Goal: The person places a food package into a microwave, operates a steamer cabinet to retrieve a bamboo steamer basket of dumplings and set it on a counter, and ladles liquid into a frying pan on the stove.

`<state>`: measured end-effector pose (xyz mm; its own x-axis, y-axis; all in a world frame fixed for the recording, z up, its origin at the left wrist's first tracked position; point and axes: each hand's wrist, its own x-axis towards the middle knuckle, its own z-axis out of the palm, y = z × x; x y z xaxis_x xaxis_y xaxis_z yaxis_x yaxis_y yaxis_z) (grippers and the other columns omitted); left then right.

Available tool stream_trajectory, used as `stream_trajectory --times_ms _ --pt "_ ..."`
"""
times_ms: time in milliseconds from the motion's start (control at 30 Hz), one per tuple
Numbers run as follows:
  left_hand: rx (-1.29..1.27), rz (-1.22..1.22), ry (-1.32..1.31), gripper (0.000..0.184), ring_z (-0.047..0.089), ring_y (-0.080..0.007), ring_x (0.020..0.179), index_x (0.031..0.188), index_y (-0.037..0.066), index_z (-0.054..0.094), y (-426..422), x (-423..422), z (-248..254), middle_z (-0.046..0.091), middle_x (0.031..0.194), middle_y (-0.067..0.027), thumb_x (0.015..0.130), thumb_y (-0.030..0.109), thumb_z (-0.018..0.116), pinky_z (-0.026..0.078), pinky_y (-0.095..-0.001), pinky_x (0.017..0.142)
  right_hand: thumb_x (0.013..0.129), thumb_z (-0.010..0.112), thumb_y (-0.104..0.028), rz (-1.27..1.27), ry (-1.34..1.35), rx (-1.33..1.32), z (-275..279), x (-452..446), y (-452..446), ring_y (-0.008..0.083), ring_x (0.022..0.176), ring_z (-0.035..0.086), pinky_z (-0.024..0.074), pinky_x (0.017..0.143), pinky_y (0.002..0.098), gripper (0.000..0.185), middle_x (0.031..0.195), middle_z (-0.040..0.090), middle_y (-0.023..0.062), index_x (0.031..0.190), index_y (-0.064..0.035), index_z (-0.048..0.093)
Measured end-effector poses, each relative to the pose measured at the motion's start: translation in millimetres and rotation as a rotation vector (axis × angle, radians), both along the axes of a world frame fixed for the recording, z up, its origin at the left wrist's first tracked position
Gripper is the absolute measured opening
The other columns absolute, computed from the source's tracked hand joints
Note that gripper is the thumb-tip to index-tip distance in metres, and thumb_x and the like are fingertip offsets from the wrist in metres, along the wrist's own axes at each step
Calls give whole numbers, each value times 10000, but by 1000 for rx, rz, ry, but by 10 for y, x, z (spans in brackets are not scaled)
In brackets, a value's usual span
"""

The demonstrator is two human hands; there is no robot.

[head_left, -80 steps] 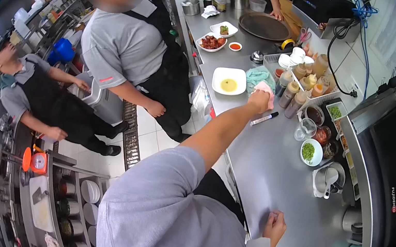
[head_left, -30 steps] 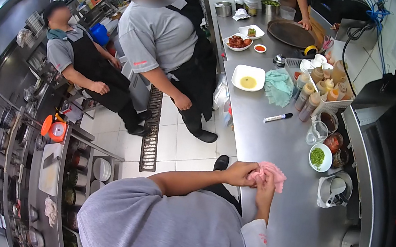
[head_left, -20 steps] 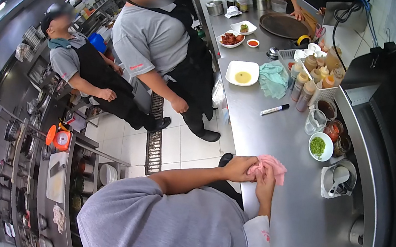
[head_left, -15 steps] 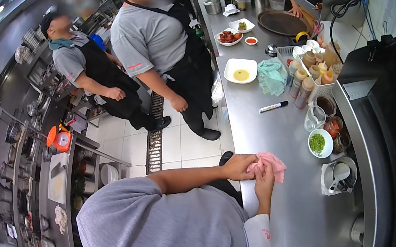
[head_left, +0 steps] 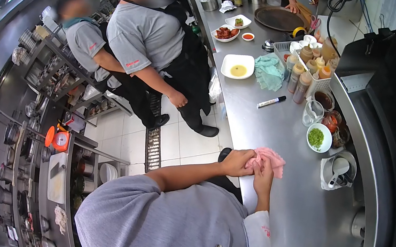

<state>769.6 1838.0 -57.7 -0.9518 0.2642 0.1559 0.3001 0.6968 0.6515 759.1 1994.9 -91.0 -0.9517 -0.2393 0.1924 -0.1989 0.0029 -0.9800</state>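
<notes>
A crumpled pink cloth (head_left: 274, 160) is held between both hands at the near left edge of the steel counter (head_left: 294, 207). My left hand (head_left: 238, 162) is closed on its left side. My right hand (head_left: 263, 178) pinches the cloth from the near side, with the fingertips close to the left hand. Parts of the fingers and the bunched middle of the cloth hide each other. Farther along the counter lies a marker pen (head_left: 271, 102), and to the right stands a white bowl of chopped green herbs (head_left: 318, 138).
A square white dish with yellow liquid (head_left: 237, 67), a teal cloth (head_left: 269, 73) and sauce bottles (head_left: 306, 78) stand farther up. A metal pot with a ladle (head_left: 342, 168) is at right. Two co-workers stand left of the counter, the nearer co-worker (head_left: 146, 41) beside it.
The farther co-worker has turned and moved behind the nearer one. My hands keep hold of the pink cloth, its free end slightly shifted. The view has tilted slightly.
</notes>
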Motion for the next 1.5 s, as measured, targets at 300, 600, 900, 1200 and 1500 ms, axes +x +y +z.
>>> stream_trajectory --times_ms 300,600,900,1200,1500 --pt "301 -443 -671 793 409 -328 1304 1461 144 274 -461 -190 1411 326 1462 -166 833 399 686 490 -395 919 892 604 -66 24 -216 -111 20 32 73 176 990 578 463 867 292 262 1081 601 102 1137 4 543" --pt "1031 -1093 -589 1187 102 -552 1357 1440 468 -154 -747 -310 2448 -204 1500 -278 702 538 773 509 -605 837 891 593 -26 58 -209 17 154 26 42 149 1050 535 424 919 273 282 1117 564 86 1161 16 523" --pt "121 -571 -393 1095 170 -394 1421 1527 243 13 -74 -59 1039 -137 1512 -323 696 -122 624 328 -402 1088 895 591 -52 80 -284 -200 234 44 21 213 976 592 478 853 323 306 1056 611 127 1187 6 516" --pt "-255 -439 -330 1054 -36 -522 1395 1520 283 109 274 223 719 -86 1502 -353 668 -167 538 231 -503 1122 915 530 -25 50 -206 -33 282 43 32 184 944 599 496 805 314 281 1050 608 108 1193 -19 487" --pt "-253 -467 -366 1021 -37 -522 1395 1517 298 114 247 171 760 -66 1506 -350 704 -129 559 183 -511 1138 919 519 -17 7 -93 15 89 -10 0 213 980 600 498 830 319 274 1095 599 112 1192 -24 495"
